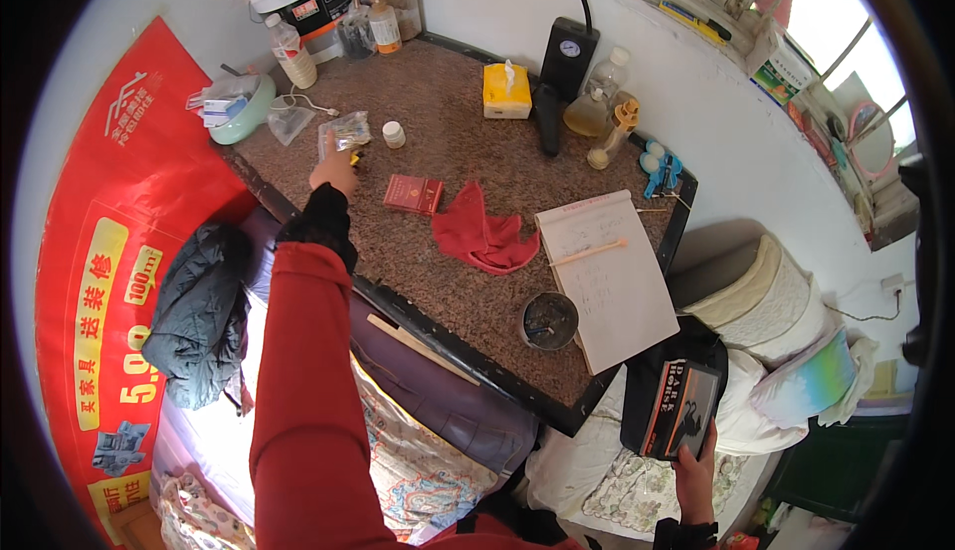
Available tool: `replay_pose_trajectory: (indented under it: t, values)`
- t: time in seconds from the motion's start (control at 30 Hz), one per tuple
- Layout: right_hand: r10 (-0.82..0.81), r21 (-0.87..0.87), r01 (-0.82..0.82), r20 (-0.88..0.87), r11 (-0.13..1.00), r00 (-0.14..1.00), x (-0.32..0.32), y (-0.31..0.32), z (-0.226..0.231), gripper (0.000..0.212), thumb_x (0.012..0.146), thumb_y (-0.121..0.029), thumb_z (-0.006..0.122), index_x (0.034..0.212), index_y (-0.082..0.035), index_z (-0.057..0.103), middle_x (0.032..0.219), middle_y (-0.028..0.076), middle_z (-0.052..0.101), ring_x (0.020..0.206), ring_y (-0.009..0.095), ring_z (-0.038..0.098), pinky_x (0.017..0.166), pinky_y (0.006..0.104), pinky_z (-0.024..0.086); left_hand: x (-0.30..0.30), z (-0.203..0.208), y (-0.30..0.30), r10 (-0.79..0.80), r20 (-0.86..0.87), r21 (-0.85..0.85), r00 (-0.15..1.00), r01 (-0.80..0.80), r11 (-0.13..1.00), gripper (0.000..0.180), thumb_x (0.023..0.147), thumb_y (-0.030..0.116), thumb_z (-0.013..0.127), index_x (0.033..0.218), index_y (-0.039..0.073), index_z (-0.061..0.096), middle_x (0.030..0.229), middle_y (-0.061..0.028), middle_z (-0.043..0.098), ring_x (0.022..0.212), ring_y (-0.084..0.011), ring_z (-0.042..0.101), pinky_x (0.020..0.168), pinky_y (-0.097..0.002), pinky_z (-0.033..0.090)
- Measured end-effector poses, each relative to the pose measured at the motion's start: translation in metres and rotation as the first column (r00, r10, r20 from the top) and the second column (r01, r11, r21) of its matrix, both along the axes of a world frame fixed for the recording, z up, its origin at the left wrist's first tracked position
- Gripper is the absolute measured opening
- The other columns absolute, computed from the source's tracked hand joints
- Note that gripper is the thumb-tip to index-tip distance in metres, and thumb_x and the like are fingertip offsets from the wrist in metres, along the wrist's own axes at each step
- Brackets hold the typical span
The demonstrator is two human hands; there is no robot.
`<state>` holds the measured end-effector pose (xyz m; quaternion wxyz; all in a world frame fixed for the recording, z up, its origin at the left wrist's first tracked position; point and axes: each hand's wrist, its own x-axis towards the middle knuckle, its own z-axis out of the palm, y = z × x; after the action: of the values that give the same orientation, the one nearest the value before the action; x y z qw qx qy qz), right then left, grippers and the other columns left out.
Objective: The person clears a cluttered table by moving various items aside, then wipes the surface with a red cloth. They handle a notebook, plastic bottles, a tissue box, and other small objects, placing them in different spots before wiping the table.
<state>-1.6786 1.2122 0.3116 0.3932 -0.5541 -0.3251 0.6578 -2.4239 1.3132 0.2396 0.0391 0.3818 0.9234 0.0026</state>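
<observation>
My left hand [336,172] reaches over the left part of the brown speckled table, fingers stretched forward. They are at the edge of a clear plastic bag [348,130] with small things in it. Close against the hand is a small yellow-and-black thing [356,159], too small to name. A white lidded bottle [394,134] and a flat red packet [414,194] lie to its right. At the lower right, off the table, my right hand [693,478] grips the near end of a black-and-orange box [683,410].
On the table [438,301] are a crumpled red cloth [484,232], an open notebook [622,286] with a pen-like stick [589,252], and a round metal cup [549,321]. Tissues [507,91], a black air pump [565,68] and bottles [589,112] line the back.
</observation>
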Motion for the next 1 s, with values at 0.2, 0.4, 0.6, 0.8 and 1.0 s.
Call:
replay_pose_trajectory:
  t: [0.2, 0.4, 0.6, 0.8, 1.0]
  values:
    - [-0.048, -0.071, 0.048, -0.003, 0.996, 0.999, 0.002, -0.009, -0.013, 0.082, 0.087, 0.007, 0.058, 0.156, -0.01, 0.016, 0.147, 0.012, 0.038, 0.13, 0.025, 0.047, 0.11, 0.0379, 0.038, -0.028, -0.037, -0.014, -0.105, -0.015, 0.131, 0.994, 0.106, 0.986, 0.049, 0.084, 0.01, 0.063, 0.132, 0.007, 0.052, 0.151, -0.0101, 0.038, 0.109, -0.0356, 0.063, 0.087, -0.0467, 0.053]
    - [0.067, 0.04, -0.066, -0.013, 0.997, 0.998, -0.012, 0.009, -0.019, 0.083, 0.089, -0.003, 0.064, 0.156, -0.01, 0.015, 0.146, 0.012, 0.039, 0.128, 0.027, 0.049, 0.104, 0.0414, 0.045, 0.024, -0.022, -0.065, -0.164, -0.045, 0.417, 0.985, 0.167, 0.894, 0.064, 0.08, 0.011, 0.065, 0.141, 0.008, 0.044, 0.144, -0.0129, 0.047, 0.104, -0.0407, 0.064, 0.087, -0.0477, 0.053]
    - [0.01, -0.038, -0.013, -0.059, 0.999, 0.998, -0.034, 0.017, -0.011, 0.086, 0.085, 0.003, 0.065, 0.155, -0.008, 0.017, 0.145, 0.013, 0.04, 0.129, 0.026, 0.048, 0.107, 0.0377, 0.042, 0.072, 0.057, -0.084, -0.225, 0.004, 0.379, 0.974, 0.206, 0.902, 0.069, 0.079, 0.001, 0.062, 0.144, 0.005, 0.04, 0.151, -0.0051, 0.038, 0.11, -0.0363, 0.061, 0.087, -0.0444, 0.053]
    - [0.142, 0.042, -0.14, -0.031, 0.989, 0.989, -0.033, 0.019, -0.007, 0.081, 0.088, -0.006, 0.065, 0.155, -0.011, 0.02, 0.141, 0.009, 0.044, 0.126, 0.023, 0.049, 0.103, 0.0377, 0.045, 0.14, 0.127, -0.069, -0.483, -0.183, 0.482, 0.856, 0.507, 0.715, 0.067, 0.08, -0.002, 0.062, 0.143, 0.006, 0.041, 0.151, -0.0047, 0.041, 0.109, -0.035, 0.061, 0.085, -0.0418, 0.054]
    - [0.126, 0.066, -0.118, -0.134, 0.991, 0.983, -0.016, 0.014, -0.007, 0.083, 0.087, -0.001, 0.067, 0.154, -0.004, 0.019, 0.143, 0.009, 0.042, 0.13, 0.019, 0.044, 0.11, 0.0324, 0.036, 0.249, 0.134, -0.016, -0.708, -0.081, 0.5, 0.702, 0.643, 0.58, 0.064, 0.082, 0.002, 0.065, 0.142, 0.005, 0.043, 0.152, -0.0033, 0.04, 0.104, -0.032, 0.064, 0.082, -0.0383, 0.055]
